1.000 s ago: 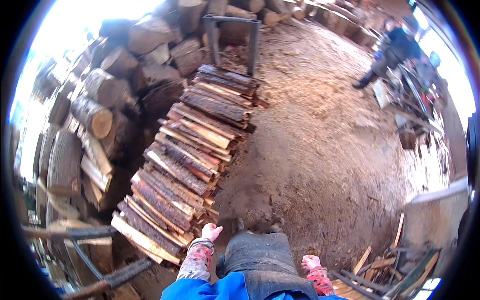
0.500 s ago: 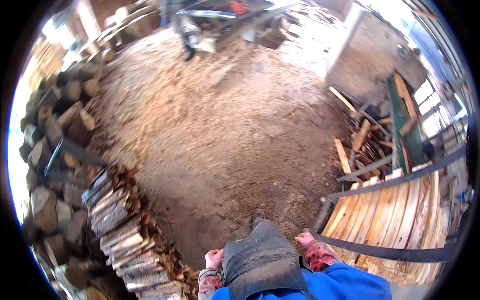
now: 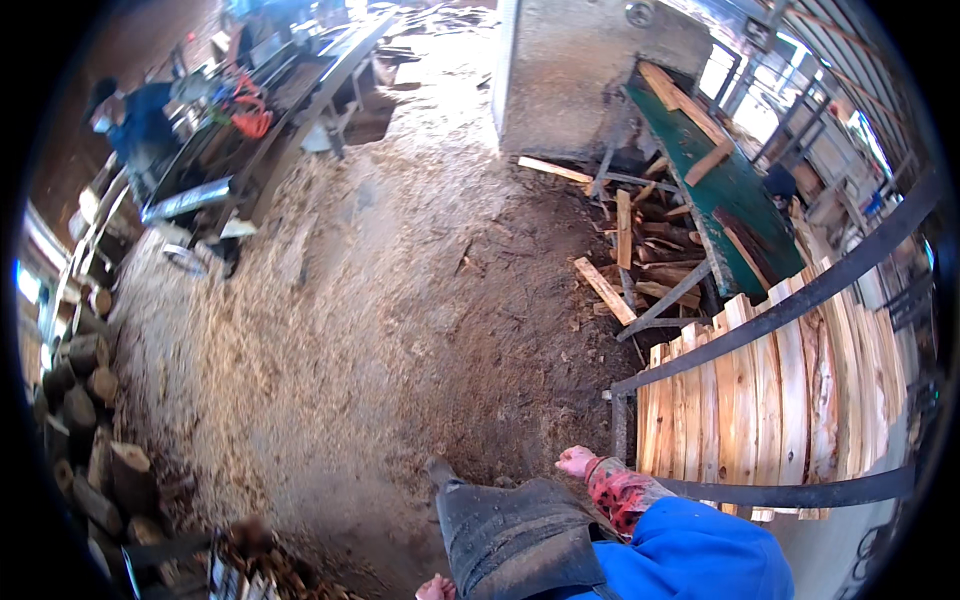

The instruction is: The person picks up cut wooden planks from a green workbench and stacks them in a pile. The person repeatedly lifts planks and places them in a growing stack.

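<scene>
My right hand [image 3: 575, 461], in a red patterned sleeve cuff, is held out with its fingers curled in and nothing visible in them. It is nearest to a stack of pale sawn boards [image 3: 740, 400] in a dark metal frame [image 3: 790, 492], and does not touch it. At the lower edge, my left hand [image 3: 436, 588] shows only in part, its fingers curled and no object visible. Between the hands hangs my dark, worn apron [image 3: 520, 535], over blue clothing.
Sawdust covers the floor [image 3: 330, 330]. Right: a green-topped table [image 3: 735, 240] with planks, scrap wood [image 3: 660, 250] below. Left: piled logs [image 3: 85, 400] and split wood [image 3: 265, 570]. Far left, a person [image 3: 145, 130] stands beside a machine [image 3: 290, 90]. A large upright panel [image 3: 590, 80] stands behind.
My view has swung to the right, bringing the green table and board stack further in. The split-wood pile has slid toward the lower left, and my left hand sits lower, partly cut off.
</scene>
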{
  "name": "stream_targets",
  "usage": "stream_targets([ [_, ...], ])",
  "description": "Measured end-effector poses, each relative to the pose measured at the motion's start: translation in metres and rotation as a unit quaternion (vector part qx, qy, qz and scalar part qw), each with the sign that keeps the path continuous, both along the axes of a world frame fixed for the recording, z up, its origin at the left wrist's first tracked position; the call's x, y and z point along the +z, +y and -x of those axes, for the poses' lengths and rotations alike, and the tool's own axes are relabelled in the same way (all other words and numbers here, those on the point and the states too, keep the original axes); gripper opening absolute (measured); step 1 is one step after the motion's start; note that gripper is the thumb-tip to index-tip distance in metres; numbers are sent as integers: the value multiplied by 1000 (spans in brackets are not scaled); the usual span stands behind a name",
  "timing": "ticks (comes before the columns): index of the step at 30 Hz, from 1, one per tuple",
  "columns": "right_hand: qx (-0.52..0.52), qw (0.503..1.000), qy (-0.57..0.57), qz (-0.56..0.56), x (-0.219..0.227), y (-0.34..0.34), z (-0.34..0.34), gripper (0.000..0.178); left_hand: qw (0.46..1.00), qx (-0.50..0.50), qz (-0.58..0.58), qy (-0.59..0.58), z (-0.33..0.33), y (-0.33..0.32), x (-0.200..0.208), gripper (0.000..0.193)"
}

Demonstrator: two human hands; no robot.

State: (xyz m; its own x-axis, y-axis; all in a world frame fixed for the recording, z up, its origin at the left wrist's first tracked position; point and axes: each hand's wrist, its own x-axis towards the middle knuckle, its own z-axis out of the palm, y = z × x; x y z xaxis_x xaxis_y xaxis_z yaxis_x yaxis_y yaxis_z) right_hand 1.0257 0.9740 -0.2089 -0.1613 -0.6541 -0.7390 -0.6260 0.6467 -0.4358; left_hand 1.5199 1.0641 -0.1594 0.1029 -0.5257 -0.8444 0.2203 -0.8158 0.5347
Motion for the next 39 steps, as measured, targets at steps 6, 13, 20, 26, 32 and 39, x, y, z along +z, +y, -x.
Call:
stream_targets([
  [6,-141,990,16,-15,2,-36,-2,33,965,-223,-46,-127,-10,-122,-33,26],
  [13,-325,945,-20,11,-1,-59,1,32,939,-321,-8,-121,-30,-305,-99,27],
  [20,-543,832,-111,32,27,-92,30,21,954,-292,-62,-25,25,-520,-95,53],
  [26,-572,813,-95,51,-4,-124,115,28,931,-360,7,-60,133,-586,-72,59],
  [32,-508,858,7,81,-4,-160,235,29,904,-421,-32,-73,261,-566,-58,47],
  [39,-558,825,1,92,-8,-195,335,48,871,-482,-35,-86,369,-614,-45,34],
])
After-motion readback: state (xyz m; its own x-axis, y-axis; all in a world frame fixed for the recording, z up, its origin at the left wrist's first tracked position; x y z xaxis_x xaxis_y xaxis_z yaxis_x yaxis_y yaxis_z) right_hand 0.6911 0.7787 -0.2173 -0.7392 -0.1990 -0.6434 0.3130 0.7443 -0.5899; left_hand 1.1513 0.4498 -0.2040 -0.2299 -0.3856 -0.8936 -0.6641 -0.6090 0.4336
